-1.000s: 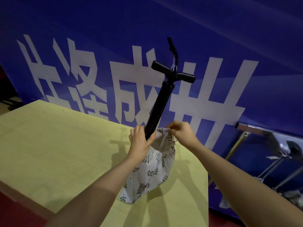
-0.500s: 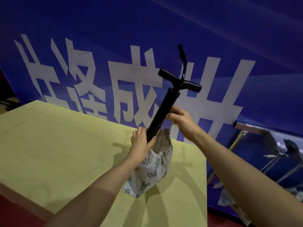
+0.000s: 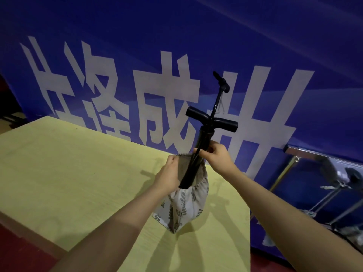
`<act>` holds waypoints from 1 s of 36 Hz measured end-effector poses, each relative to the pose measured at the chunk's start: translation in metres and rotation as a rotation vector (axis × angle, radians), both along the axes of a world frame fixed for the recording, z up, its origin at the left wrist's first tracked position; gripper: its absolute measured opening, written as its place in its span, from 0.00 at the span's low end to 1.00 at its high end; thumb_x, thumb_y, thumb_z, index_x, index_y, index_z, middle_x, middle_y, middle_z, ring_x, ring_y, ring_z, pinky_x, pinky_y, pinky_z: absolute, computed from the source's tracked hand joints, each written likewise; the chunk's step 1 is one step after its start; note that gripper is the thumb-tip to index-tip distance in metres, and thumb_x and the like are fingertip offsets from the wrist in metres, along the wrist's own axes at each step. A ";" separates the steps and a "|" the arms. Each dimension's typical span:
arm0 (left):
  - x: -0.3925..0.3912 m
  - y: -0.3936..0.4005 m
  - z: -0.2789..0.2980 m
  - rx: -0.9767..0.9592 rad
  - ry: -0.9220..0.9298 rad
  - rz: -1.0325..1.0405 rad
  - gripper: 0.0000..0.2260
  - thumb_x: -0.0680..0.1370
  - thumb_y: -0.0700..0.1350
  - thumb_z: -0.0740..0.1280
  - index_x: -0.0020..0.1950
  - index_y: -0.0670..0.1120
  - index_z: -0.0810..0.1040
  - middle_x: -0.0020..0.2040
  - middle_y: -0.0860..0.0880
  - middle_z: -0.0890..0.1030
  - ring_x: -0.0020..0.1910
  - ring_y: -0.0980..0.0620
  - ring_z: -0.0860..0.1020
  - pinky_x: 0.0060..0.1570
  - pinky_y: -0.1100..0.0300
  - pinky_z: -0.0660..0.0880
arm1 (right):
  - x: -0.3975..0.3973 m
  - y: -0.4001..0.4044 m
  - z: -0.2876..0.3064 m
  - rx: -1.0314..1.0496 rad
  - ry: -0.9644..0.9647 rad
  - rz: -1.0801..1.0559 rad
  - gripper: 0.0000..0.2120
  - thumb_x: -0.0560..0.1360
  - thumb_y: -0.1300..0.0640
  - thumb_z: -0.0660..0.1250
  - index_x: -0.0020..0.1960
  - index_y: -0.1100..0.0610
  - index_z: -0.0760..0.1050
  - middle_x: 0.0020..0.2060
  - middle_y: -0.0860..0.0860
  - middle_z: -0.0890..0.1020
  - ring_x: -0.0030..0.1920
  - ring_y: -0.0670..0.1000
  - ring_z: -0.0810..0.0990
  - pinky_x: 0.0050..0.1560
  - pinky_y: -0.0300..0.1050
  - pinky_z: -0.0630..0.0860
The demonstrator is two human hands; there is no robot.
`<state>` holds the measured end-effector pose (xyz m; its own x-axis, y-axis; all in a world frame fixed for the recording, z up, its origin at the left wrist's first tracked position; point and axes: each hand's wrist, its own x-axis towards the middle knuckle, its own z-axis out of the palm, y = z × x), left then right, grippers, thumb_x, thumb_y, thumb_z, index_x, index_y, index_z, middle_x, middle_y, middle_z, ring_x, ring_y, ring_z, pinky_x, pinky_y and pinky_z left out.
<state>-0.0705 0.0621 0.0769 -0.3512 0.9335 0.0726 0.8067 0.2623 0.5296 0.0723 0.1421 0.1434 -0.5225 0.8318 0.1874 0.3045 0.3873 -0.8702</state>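
Head view: at the centre of the frame, a black hand pump (image 3: 190,172) stands tilted in a leaf-print drawstring bag (image 3: 186,205) on a pale yellow surface (image 3: 78,173). Its lower end is inside the cloth, and its T-handle (image 3: 212,119) and hose (image 3: 217,95) rise towards the upper right. The left hand (image 3: 169,175) grips the bag's rim on the left of the mouth. The right hand (image 3: 216,158) is clamped round the pump's barrel just above the opening. A second ago that right hand was pinching the drawstring at a mouth gathered tight against the barrel. It has since moved up onto the pump, and the mouth now gapes wide around it. With the cord loosened, the bag no longer holds the pump, which looks ready to be drawn out, though most of the barrel below the rim is still inside. A blue banner (image 3: 137,46) with large white characters fills the background, and metal frames (image 3: 334,193) lean at the lower right.
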 end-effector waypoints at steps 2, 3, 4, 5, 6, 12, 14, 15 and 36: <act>-0.002 0.001 0.010 0.106 -0.117 0.046 0.28 0.74 0.29 0.61 0.73 0.44 0.63 0.68 0.48 0.65 0.63 0.47 0.71 0.61 0.58 0.71 | 0.001 0.003 -0.008 0.032 -0.066 -0.024 0.11 0.74 0.49 0.70 0.49 0.54 0.75 0.39 0.46 0.75 0.39 0.49 0.74 0.39 0.44 0.70; -0.002 0.001 0.018 0.168 -0.166 0.081 0.26 0.74 0.28 0.60 0.72 0.42 0.65 0.67 0.47 0.67 0.64 0.48 0.71 0.60 0.63 0.68 | 0.001 0.004 -0.013 0.050 -0.090 -0.046 0.11 0.73 0.48 0.70 0.48 0.54 0.74 0.37 0.43 0.71 0.38 0.48 0.72 0.38 0.43 0.68; -0.002 0.001 0.027 0.221 -0.203 0.114 0.24 0.75 0.28 0.59 0.70 0.41 0.68 0.66 0.46 0.69 0.63 0.48 0.71 0.56 0.68 0.66 | 0.001 0.005 -0.017 0.068 -0.108 -0.070 0.11 0.73 0.48 0.70 0.48 0.54 0.74 0.35 0.41 0.69 0.36 0.46 0.71 0.37 0.40 0.67; -0.003 0.002 0.035 0.264 -0.230 0.140 0.22 0.75 0.28 0.59 0.67 0.41 0.71 0.64 0.45 0.70 0.61 0.49 0.71 0.51 0.73 0.65 | 0.000 0.005 -0.019 0.080 -0.125 -0.091 0.12 0.73 0.48 0.70 0.49 0.55 0.74 0.35 0.41 0.69 0.36 0.45 0.71 0.35 0.39 0.66; -0.003 0.003 0.041 0.302 -0.250 0.155 0.20 0.75 0.28 0.59 0.64 0.40 0.72 0.63 0.44 0.71 0.58 0.50 0.72 0.47 0.76 0.64 | 0.000 0.005 -0.022 0.089 -0.139 -0.107 0.13 0.73 0.48 0.70 0.50 0.57 0.76 0.37 0.42 0.71 0.36 0.45 0.72 0.35 0.40 0.67; 0.003 -0.004 0.063 0.459 -0.202 0.115 0.26 0.75 0.27 0.57 0.69 0.47 0.60 0.66 0.45 0.62 0.46 0.50 0.72 0.43 0.58 0.76 | -0.005 0.002 -0.032 0.146 -0.234 -0.132 0.11 0.71 0.48 0.71 0.39 0.52 0.72 0.37 0.49 0.75 0.36 0.51 0.75 0.30 0.41 0.65; 0.006 -0.005 0.062 0.444 -0.103 0.030 0.35 0.74 0.27 0.57 0.72 0.57 0.53 0.67 0.47 0.59 0.39 0.45 0.75 0.36 0.47 0.77 | -0.007 0.001 -0.037 0.172 -0.288 -0.137 0.11 0.71 0.47 0.71 0.37 0.50 0.71 0.39 0.51 0.77 0.37 0.52 0.76 0.30 0.43 0.67; 0.007 -0.005 0.062 0.420 -0.032 -0.008 0.39 0.73 0.26 0.58 0.72 0.62 0.50 0.68 0.48 0.57 0.34 0.44 0.74 0.32 0.47 0.76 | -0.008 0.000 -0.039 0.187 -0.321 -0.138 0.10 0.71 0.46 0.70 0.38 0.51 0.73 0.41 0.52 0.78 0.38 0.53 0.77 0.32 0.46 0.70; 0.016 0.011 0.058 0.169 0.258 -0.087 0.49 0.71 0.26 0.59 0.73 0.68 0.38 0.74 0.48 0.51 0.48 0.46 0.70 0.28 0.61 0.65 | 0.028 0.009 -0.036 0.101 -0.264 -0.087 0.18 0.73 0.64 0.63 0.62 0.56 0.72 0.46 0.48 0.77 0.46 0.49 0.78 0.51 0.53 0.78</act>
